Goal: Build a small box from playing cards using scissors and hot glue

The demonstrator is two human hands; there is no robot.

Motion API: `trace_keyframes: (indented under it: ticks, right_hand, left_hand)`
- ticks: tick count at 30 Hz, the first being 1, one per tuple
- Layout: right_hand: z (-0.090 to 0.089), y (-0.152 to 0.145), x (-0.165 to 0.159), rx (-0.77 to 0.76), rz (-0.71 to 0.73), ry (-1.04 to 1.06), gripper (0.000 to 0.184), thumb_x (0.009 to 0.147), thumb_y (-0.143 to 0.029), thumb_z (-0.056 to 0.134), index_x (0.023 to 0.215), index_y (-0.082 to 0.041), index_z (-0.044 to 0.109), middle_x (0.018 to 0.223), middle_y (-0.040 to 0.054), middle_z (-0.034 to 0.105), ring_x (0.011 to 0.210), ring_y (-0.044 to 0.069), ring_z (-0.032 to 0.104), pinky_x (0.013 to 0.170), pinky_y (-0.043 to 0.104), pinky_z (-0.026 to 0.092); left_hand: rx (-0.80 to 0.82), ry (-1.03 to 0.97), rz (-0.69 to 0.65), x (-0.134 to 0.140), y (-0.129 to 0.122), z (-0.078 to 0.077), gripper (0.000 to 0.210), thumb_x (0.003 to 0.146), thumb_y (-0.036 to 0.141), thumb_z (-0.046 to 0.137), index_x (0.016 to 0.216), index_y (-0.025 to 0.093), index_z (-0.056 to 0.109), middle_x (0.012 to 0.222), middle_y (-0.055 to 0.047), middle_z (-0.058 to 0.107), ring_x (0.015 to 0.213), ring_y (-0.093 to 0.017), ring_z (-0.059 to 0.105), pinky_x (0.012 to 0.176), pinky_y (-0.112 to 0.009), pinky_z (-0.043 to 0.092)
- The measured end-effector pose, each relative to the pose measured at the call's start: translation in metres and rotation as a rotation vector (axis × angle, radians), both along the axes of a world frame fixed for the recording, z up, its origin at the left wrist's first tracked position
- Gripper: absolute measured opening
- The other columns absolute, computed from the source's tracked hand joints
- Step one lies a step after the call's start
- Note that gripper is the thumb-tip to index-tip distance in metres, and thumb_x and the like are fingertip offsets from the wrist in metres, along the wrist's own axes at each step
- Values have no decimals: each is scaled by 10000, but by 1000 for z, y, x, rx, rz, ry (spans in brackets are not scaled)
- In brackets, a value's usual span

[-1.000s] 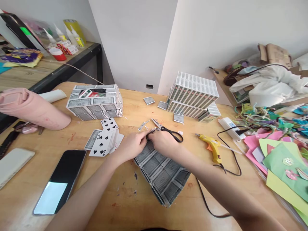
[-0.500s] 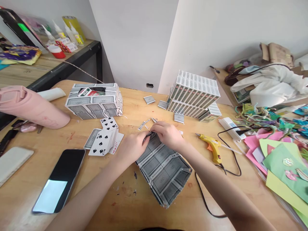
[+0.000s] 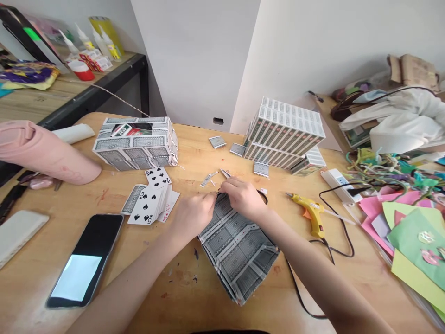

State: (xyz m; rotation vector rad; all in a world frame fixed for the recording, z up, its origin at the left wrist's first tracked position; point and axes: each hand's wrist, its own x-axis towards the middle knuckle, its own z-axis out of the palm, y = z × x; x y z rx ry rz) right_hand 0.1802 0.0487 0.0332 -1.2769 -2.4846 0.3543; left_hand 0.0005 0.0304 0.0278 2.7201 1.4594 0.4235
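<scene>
A box (image 3: 236, 241) built from grey-backed playing cards lies tilted on the table in front of me, its open end toward me. My left hand (image 3: 196, 211) is closed at its far left corner, fingers pinched on a dark card edge. My right hand (image 3: 243, 195) pinches the same far edge close beside it, and the two hands nearly touch. What exactly lies between the fingertips is partly hidden. Just past my right hand a pair of scissors (image 3: 225, 173) shows its pointed tip, with a black handle loop to the right; the hand covers the middle.
Left stand a finished-looking card box (image 3: 135, 144), loose playing cards (image 3: 146, 206), a phone (image 3: 85, 262) and a pink bottle (image 3: 48, 153). Stacked card packs (image 3: 285, 134) stand at the back. A yellow glue gun (image 3: 313, 213) with its cable, a power strip (image 3: 337, 183) and coloured paper (image 3: 413, 232) lie right.
My left hand has turned slightly, its fingers now more curled over the box's far edge. A black scissor handle loop now shows beside my right hand. The view has shifted a little.
</scene>
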Motion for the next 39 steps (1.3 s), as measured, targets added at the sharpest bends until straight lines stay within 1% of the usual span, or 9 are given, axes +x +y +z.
trace_keyframes:
  ticks: [4, 7, 9, 14, 18, 23, 28, 33, 39]
  right_hand:
    - [-1, -1, 1, 0, 10, -22, 391, 772, 43, 325, 885, -172, 631, 903, 81, 618, 923, 184, 547, 807, 280, 440]
    - [-1, -2, 1, 4, 3, -3, 407, 786, 36, 323, 940, -177, 634, 1004, 85, 614, 945, 172, 547, 802, 269, 439]
    - [0, -3, 1, 17, -14, -5, 400, 788, 32, 329, 948, -174, 633, 1013, 84, 602, 913, 163, 549, 780, 255, 436]
    - [0, -3, 1, 19, -43, -77, 371, 790, 21, 343, 934, -169, 628, 918, 71, 573, 810, 156, 535, 699, 234, 414]
    - [-1, -3, 1, 29, -34, -108, 372, 777, 23, 348, 918, -172, 633, 923, 68, 586, 817, 152, 547, 715, 228, 412]
    - [-4, 0, 4, 43, -14, -15, 400, 772, 35, 339, 938, -179, 633, 964, 65, 641, 892, 155, 581, 752, 236, 434]
    - [-10, 4, 7, 118, 51, 100, 443, 724, 62, 340, 934, -188, 638, 914, 49, 668, 859, 153, 599, 717, 235, 442]
    - [-11, 5, 6, 144, 56, 77, 416, 706, 56, 362, 900, -181, 644, 873, 47, 663, 802, 157, 594, 673, 242, 426]
    - [-9, 5, 3, 135, 37, 55, 400, 707, 56, 364, 869, -184, 640, 866, 41, 664, 813, 154, 586, 674, 238, 407]
  left_hand:
    - [-24, -36, 25, 1, -1, -2, 297, 924, 156, 382, 839, 163, 666, 703, -68, 715, 618, -188, 673, 506, -257, 430]
    - [-23, -173, 70, 2, -2, -5, 279, 946, 208, 393, 974, 169, 668, 824, -76, 743, 688, -191, 695, 563, -256, 470]
    - [-2, -247, 86, 2, -3, -6, 266, 953, 231, 406, 1022, 164, 653, 867, -82, 746, 689, -189, 697, 574, -257, 474]
    - [-2, -240, 58, 3, -4, -6, 224, 938, 192, 430, 895, 155, 647, 743, -73, 727, 618, -195, 683, 522, -257, 427]
    - [17, -168, 24, 2, -4, -5, 268, 951, 189, 397, 884, 153, 654, 736, -70, 726, 597, -187, 676, 494, -255, 398]
    - [50, -171, 59, 2, -4, -5, 233, 941, 193, 443, 896, 159, 669, 680, -51, 721, 552, -174, 667, 460, -247, 357]
    - [109, -227, 63, 3, -4, -5, 172, 905, 154, 501, 859, 166, 666, 640, -21, 713, 519, -164, 661, 451, -248, 353]
    - [145, -207, 45, 3, -4, -5, 169, 901, 143, 506, 845, 157, 665, 609, -22, 700, 497, -167, 651, 434, -255, 330]
    - [119, -153, 44, 2, -4, -5, 197, 917, 147, 473, 845, 146, 656, 597, -32, 689, 475, -171, 634, 434, -258, 320]
